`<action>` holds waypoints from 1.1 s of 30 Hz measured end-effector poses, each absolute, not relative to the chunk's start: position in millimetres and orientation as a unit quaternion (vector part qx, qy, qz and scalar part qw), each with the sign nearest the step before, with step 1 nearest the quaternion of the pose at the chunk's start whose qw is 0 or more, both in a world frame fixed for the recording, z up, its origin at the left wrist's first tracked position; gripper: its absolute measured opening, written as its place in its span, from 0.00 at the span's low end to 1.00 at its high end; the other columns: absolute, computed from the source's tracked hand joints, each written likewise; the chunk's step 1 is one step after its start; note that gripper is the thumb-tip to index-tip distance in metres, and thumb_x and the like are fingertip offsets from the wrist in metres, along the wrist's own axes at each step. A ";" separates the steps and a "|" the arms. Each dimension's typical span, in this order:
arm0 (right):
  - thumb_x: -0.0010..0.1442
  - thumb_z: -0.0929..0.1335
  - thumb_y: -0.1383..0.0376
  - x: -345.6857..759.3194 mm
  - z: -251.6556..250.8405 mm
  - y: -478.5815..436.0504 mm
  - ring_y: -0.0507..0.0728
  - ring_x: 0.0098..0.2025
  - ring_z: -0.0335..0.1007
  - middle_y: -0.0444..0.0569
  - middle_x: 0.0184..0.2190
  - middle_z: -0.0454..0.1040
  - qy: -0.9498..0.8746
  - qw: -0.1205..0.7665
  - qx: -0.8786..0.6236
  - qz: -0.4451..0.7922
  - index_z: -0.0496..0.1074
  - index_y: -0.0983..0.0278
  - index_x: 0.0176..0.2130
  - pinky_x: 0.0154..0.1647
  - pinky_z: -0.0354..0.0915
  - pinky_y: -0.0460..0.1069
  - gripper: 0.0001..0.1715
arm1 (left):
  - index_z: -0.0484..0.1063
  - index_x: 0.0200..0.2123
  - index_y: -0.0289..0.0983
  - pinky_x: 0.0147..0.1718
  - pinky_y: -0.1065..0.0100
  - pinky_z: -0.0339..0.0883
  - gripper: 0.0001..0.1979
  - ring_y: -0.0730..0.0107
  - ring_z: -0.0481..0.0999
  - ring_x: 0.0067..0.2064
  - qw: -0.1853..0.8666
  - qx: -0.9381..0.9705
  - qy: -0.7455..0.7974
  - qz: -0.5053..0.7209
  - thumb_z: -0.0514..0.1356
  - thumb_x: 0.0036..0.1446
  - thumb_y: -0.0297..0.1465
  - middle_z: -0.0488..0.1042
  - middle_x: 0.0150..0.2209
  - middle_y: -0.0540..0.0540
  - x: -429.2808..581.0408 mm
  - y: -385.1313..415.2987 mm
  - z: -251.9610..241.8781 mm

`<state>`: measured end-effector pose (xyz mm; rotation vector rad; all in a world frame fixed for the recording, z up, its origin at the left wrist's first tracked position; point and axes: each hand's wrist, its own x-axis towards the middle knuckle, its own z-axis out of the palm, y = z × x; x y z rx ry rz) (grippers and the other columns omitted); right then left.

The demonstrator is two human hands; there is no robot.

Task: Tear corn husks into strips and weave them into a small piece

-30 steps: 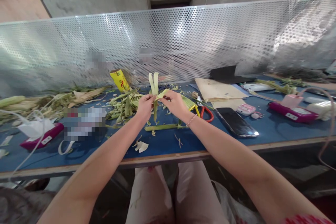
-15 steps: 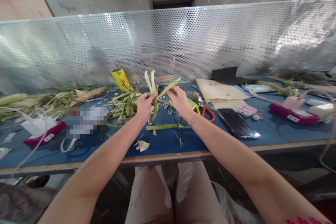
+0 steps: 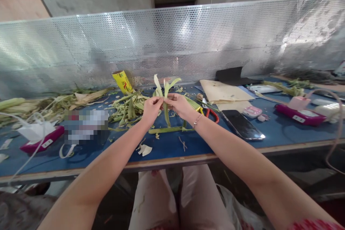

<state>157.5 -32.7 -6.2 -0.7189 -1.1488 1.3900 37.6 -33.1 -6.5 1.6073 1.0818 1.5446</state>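
Observation:
Pale green corn husk strips stand up between my two hands above the middle of the table, and one strip hangs down below them. My left hand is closed in a pinch on the husk strips. Right beside it, my right hand pinches the same strips, its fingertips nearly touching the left ones. The join between the strips is partly hidden by my fingers. Beneath my hands a flat green husk strip lies across the blue table. Behind my left hand is a heap of curled husk pieces.
Red-handled cutters lie right of my right hand, near a black phone and brown paper. A yellow box leans by the perforated metal screen. Purple power strips with cables sit at both sides.
My right hand has moved left to meet my left hand. The strip it held out to the right is now drawn in and upright with the others. The view has shifted slightly.

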 end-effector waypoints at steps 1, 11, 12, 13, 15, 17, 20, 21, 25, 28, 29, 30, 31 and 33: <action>0.41 0.72 0.68 158.0 -7.3 -30.7 0.48 0.25 0.67 0.42 0.25 0.70 -0.487 0.581 -0.304 0.576 0.65 0.64 0.33 0.31 0.67 0.45 0.17 | 0.70 0.20 0.35 0.21 0.72 0.61 0.08 0.77 0.64 0.18 0.334 0.606 0.412 0.593 0.60 0.43 0.33 0.67 0.16 0.53 37.3 -31.7 -7.7; 0.45 0.69 0.60 157.6 -16.5 -21.6 0.52 0.32 0.67 0.45 0.28 0.72 -0.615 0.596 -0.316 0.408 0.68 0.65 0.30 0.36 0.64 0.49 0.13 | 0.67 0.19 0.35 0.17 0.74 0.59 0.09 0.78 0.63 0.16 0.336 0.608 0.415 0.587 0.60 0.44 0.34 0.64 0.13 0.54 35.8 -27.1 -10.6; 0.45 0.68 0.60 158.3 -16.8 -20.9 0.52 0.32 0.67 0.45 0.27 0.71 -0.619 0.600 -0.320 0.393 0.68 0.65 0.30 0.36 0.64 0.49 0.12 | 0.67 0.19 0.35 0.17 0.74 0.59 0.09 0.79 0.62 0.16 0.348 0.600 0.413 0.590 0.60 0.44 0.34 0.63 0.13 0.54 37.0 -27.7 -10.2; 0.45 0.68 0.61 159.0 -16.5 -20.7 0.52 0.31 0.66 0.44 0.27 0.71 -0.625 0.600 -0.320 0.382 0.68 0.65 0.31 0.35 0.63 0.48 0.12 | 0.67 0.18 0.35 0.17 0.74 0.58 0.09 0.79 0.62 0.16 0.364 0.586 0.412 0.595 0.60 0.44 0.33 0.62 0.13 0.54 38.3 -28.1 -9.7; 0.46 0.68 0.61 160.5 -14.3 -22.5 0.51 0.30 0.65 0.43 0.26 0.70 -0.634 0.602 -0.312 0.372 0.68 0.64 0.31 0.35 0.63 0.48 0.11 | 0.66 0.18 0.34 0.17 0.75 0.57 0.09 0.81 0.61 0.16 0.401 0.548 0.411 0.609 0.60 0.43 0.31 0.62 0.13 0.54 40.0 -28.5 -8.3; 0.46 0.67 0.61 161.9 -10.4 -27.0 0.50 0.30 0.65 0.42 0.25 0.69 -0.646 0.599 -0.297 0.367 0.68 0.64 0.30 0.34 0.63 0.47 0.09 | 0.65 0.16 0.34 0.18 0.75 0.57 0.09 0.82 0.60 0.16 0.438 0.511 0.411 0.615 0.61 0.42 0.29 0.61 0.13 0.54 39.9 -28.2 -6.7; 0.47 0.67 0.63 163.3 -4.2 -35.1 0.50 0.31 0.66 0.43 0.27 0.70 -0.669 0.592 -0.275 0.356 0.69 0.63 0.29 0.35 0.63 0.47 0.06 | 0.64 0.16 0.34 0.18 0.75 0.55 0.10 0.82 0.59 0.17 0.482 0.480 0.409 0.608 0.62 0.41 0.30 0.61 0.13 0.54 36.4 -26.7 -4.9; 0.47 0.67 0.64 163.5 -2.9 -36.9 0.50 0.32 0.66 0.43 0.28 0.70 -0.676 0.589 -0.268 0.351 0.69 0.62 0.28 0.35 0.63 0.47 0.05 | 0.64 0.16 0.33 0.18 0.74 0.55 0.11 0.81 0.60 0.17 0.490 0.476 0.407 0.606 0.63 0.41 0.31 0.61 0.13 0.53 35.0 -26.2 -4.6; 0.46 0.67 0.64 162.3 -4.3 -33.8 0.51 0.31 0.66 0.43 0.27 0.70 -0.663 0.592 -0.284 0.360 0.69 0.63 0.28 0.35 0.64 0.47 0.05 | 0.67 0.17 0.33 0.20 0.74 0.59 0.11 0.80 0.63 0.18 0.501 0.482 0.392 0.602 0.64 0.40 0.33 0.64 0.15 0.52 33.6 -26.2 -3.8; 0.44 0.68 0.62 161.8 -9.7 -23.9 0.50 0.28 0.65 0.43 0.25 0.69 -0.610 0.617 -0.313 0.386 0.68 0.64 0.29 0.33 0.63 0.48 0.09 | 0.70 0.21 0.33 0.25 0.71 0.64 0.10 0.75 0.69 0.23 0.530 0.504 0.365 0.576 0.62 0.42 0.36 0.71 0.20 0.48 37.4 -30.3 -2.5; 0.44 0.69 0.62 162.4 -11.1 -20.6 0.50 0.28 0.64 0.43 0.25 0.69 -0.593 0.625 -0.319 0.394 0.68 0.64 0.29 0.32 0.63 0.48 0.10 | 0.71 0.23 0.33 0.27 0.70 0.66 0.11 0.73 0.71 0.24 0.545 0.511 0.358 0.560 0.62 0.42 0.36 0.72 0.22 0.47 38.8 -32.1 -2.1; 0.43 0.69 0.62 163.4 -12.0 -17.8 0.50 0.28 0.64 0.43 0.25 0.69 -0.578 0.634 -0.325 0.399 0.68 0.65 0.29 0.32 0.62 0.47 0.11 | 0.72 0.25 0.33 0.28 0.68 0.67 0.11 0.71 0.72 0.26 0.560 0.516 0.353 0.543 0.62 0.42 0.36 0.73 0.23 0.45 40.0 -33.8 -1.9; 0.43 0.69 0.62 164.7 -12.5 -15.6 0.50 0.28 0.64 0.43 0.24 0.69 -0.564 0.641 -0.329 0.403 0.67 0.65 0.28 0.32 0.62 0.47 0.11 | 0.72 0.26 0.33 0.29 0.66 0.68 0.11 0.69 0.73 0.27 0.574 0.518 0.351 0.529 0.63 0.41 0.36 0.74 0.25 0.44 41.0 -35.3 -2.0; 0.41 0.70 0.61 167.9 -11.9 -12.7 0.48 0.26 0.62 0.42 0.23 0.68 -0.542 0.651 -0.335 0.413 0.67 0.65 0.26 0.30 0.60 0.46 0.12 | 0.73 0.28 0.33 0.29 0.65 0.69 0.12 0.68 0.74 0.27 0.589 0.514 0.353 0.514 0.63 0.41 0.36 0.75 0.26 0.43 41.7 -37.0 -2.7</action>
